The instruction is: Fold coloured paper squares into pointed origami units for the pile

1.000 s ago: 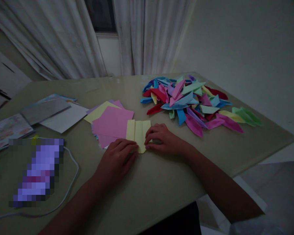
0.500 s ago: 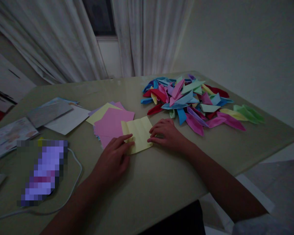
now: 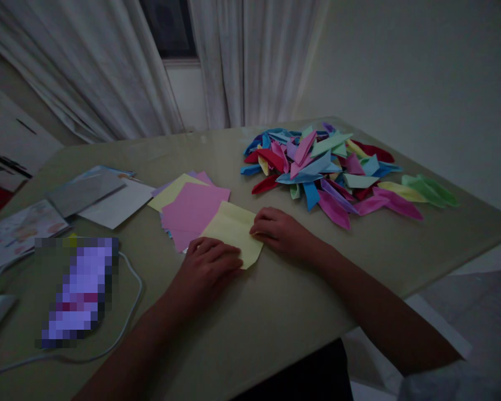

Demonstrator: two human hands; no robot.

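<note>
A pale yellow sheet of origami paper (image 3: 234, 225) lies on the table between my hands, turned at an angle, with a faint crease and one corner cut or folded at the front right. My left hand (image 3: 212, 264) grips its near left edge, fingers curled over the top and the thumb hidden. At the right edge, my right hand (image 3: 275, 229) pinches the paper between thumb and bent fingers. Touching the yellow sheet's left side is a stack of coloured paper (image 3: 194, 209), pink on top.
A heap of folded coloured paper pieces (image 3: 309, 167) spreads across the table (image 3: 300, 312) at the back right. On the left are a clear plastic packet (image 3: 86, 192), a printed packet (image 3: 19, 234), a pixelated device (image 3: 81, 292) and a white cable (image 3: 136, 303).
The yellow paper has been turned, and the creased face with its raised left edge has given way to a flatter one. My left hand has shifted slightly right, its fingers now curled over the paper.
</note>
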